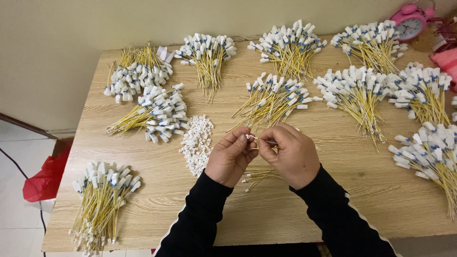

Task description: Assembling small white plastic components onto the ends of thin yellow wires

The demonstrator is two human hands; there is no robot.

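Note:
My left hand [231, 156] and my right hand [290, 153] meet above the middle of the wooden table [266, 219]. Between their fingertips they pinch a thin yellow wire [257, 140] with a small white connector at its end. The left fingers hold the white end, the right fingers grip the wire itself. Under my hands lies a small loose bunch of yellow wires [259, 173]. A pile of loose white connectors [197, 143] sits just left of my left hand.
Several bundles of yellow wires with white and blue connectors lie around the table, such as one at front left [102, 200] and one at far right [435, 154]. A pink alarm clock [410, 21] stands at the back right. A red bag [45, 178] lies on the floor.

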